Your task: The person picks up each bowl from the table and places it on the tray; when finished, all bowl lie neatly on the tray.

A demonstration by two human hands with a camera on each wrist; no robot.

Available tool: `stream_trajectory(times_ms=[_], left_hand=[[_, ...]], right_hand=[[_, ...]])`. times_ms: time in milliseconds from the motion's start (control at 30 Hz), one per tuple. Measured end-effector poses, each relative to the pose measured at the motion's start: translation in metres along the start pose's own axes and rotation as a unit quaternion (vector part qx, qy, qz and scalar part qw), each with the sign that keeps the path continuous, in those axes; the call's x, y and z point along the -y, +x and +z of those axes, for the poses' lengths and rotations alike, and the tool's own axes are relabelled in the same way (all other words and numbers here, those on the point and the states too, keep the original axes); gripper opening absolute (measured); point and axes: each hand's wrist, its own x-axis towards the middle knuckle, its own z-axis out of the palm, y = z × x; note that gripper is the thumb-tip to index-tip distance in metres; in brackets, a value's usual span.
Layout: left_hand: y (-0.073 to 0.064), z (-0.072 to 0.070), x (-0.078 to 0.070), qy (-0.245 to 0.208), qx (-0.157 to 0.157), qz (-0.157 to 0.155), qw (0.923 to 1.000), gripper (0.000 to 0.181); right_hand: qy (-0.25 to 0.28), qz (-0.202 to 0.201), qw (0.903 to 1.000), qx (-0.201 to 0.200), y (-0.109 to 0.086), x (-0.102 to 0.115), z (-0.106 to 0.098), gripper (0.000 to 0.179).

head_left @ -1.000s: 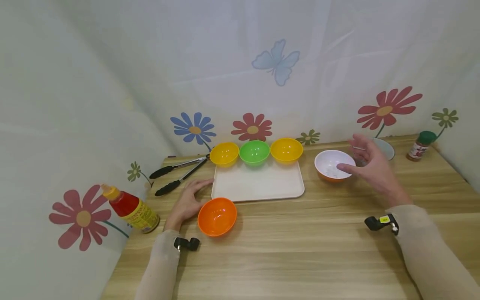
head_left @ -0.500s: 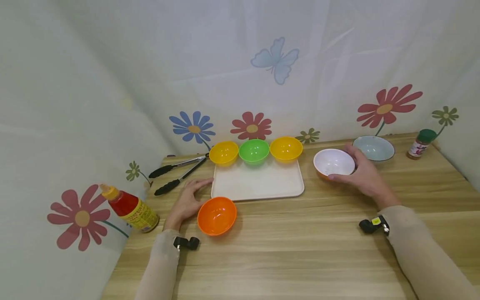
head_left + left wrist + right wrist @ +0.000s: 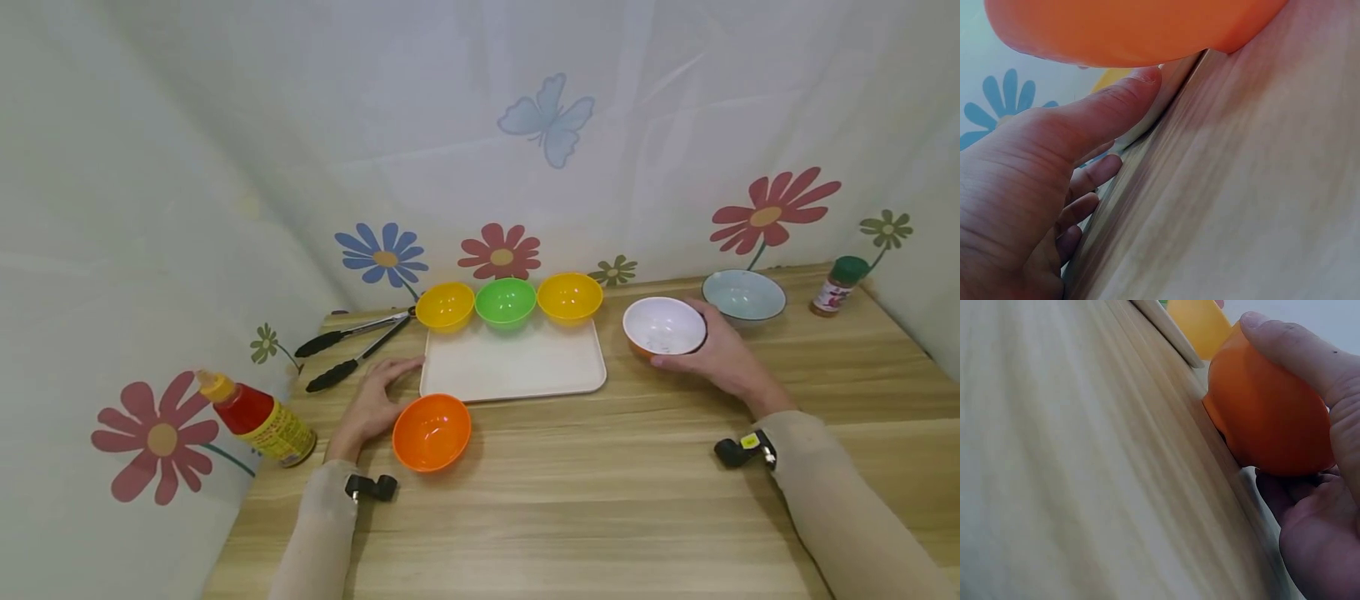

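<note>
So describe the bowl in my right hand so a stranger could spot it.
On the wooden table, find the white tray. Right of it, the right hand grips the bowl. It alone is white inside and orange outside, unlike the pale blue dish beyond.

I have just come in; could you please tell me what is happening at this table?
A person's right hand grips a round bowl, white inside and orange outside. The left hand lies beside a white rectangular tray and a glossy orange bowl. Two round yellow bowls flank a round green bowl at the tray's far edge.
</note>
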Motion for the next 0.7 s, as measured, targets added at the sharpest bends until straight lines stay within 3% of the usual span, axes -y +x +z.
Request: stream_trajectory(times_ms=[700], left_hand=[[0.0003, -0.0005, 0.0015, 0.005, 0.000, 0.005, 1.0000, 0.079]], right_hand=[[0.036, -0.020, 0.9983, -0.041, -0.0017, 0.0047, -0.0009, 0.121]])
